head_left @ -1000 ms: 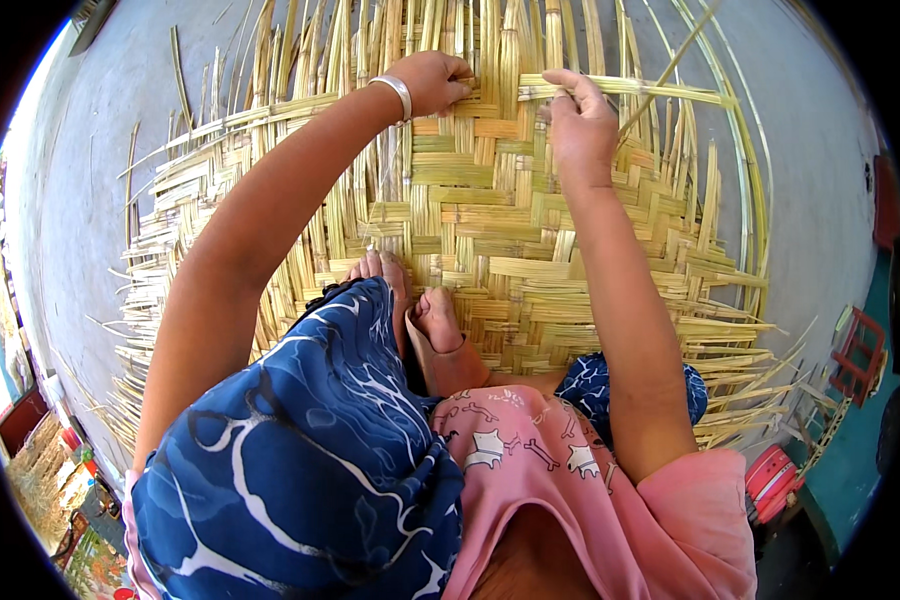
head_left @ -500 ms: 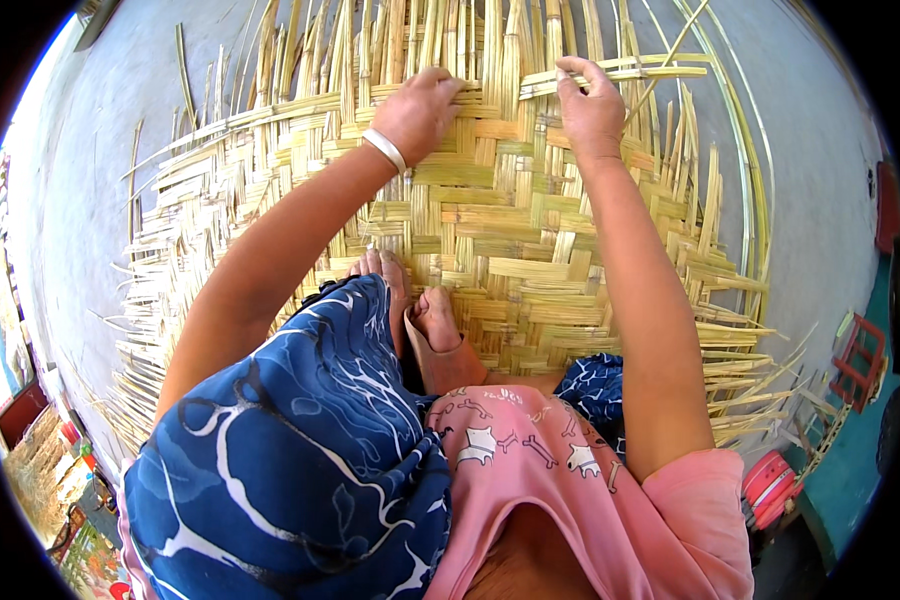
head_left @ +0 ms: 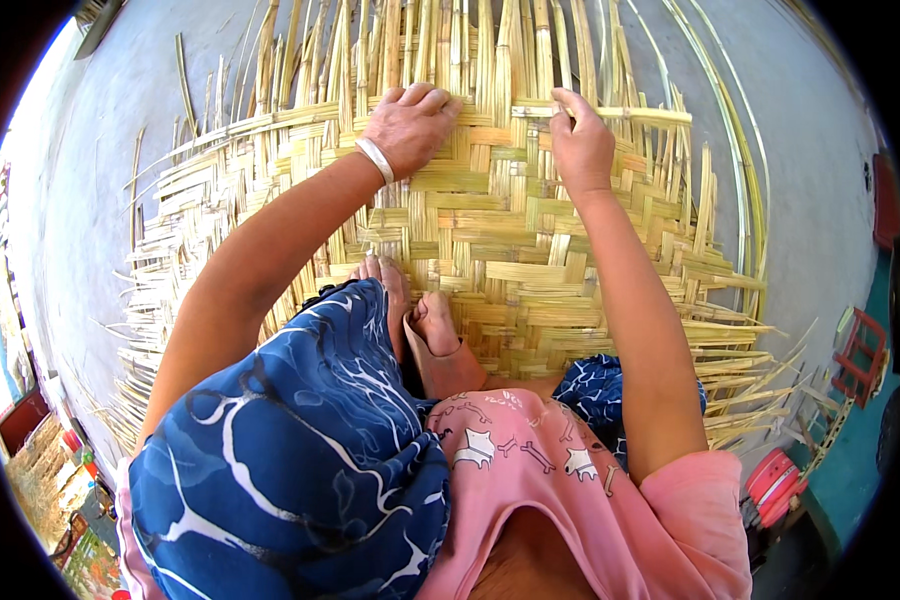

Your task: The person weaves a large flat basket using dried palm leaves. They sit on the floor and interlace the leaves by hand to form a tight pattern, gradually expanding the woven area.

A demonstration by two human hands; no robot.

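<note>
Right hand (head_left: 582, 145) has drawn closer, gripping a pale strip (head_left: 645, 116). Feet (head_left: 436, 325) cover part of the yellow, ragged-edged mat (head_left: 480, 217); left hand's (head_left: 411, 130) grip I can't tell.

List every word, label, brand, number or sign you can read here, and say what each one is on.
None can be read with certainty.
Pink shirt: small pale lettering near the printed dogs, too small and blurred to read.
Mat: no writing visible.
Blue cloth: white line pattern, no letters visible.
Bracelet: no marking visible.
Background things at the edges: too small to tell.
</note>
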